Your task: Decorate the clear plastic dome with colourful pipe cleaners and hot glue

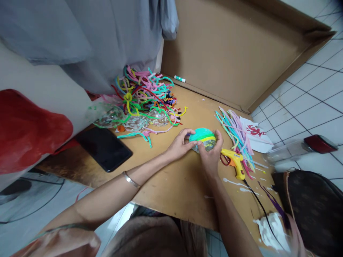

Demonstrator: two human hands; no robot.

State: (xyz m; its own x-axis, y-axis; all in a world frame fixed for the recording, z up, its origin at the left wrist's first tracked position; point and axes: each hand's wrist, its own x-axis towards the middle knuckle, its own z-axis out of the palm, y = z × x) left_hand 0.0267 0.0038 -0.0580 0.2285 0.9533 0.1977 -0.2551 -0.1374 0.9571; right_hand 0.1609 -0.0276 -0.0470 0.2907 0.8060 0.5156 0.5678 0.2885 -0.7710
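Note:
Both hands grip a clear round ball (203, 134) over the table. Bands of turquoise, green and yellow pipe cleaner cover its upper part, while its lower part still shows clear. My left hand (180, 144) holds the ball's left side with thumb and fingers. My right hand (211, 153) is wrapped round the right and near side, its thumb close to the left one. Just right of the ball lies a yellow hot glue gun (232, 156), with red-handled scissors (225, 160) partly hidden beside it.
A tangled heap of pipe cleaners (144, 89) and clear balls (135, 123) lie at the back left, near a black phone (105, 148). Straight pipe cleaners (235, 132) lie at the right. The glue gun's cord (258, 203) runs toward a brown bag (311, 210). Cardboard (214, 50) stands behind.

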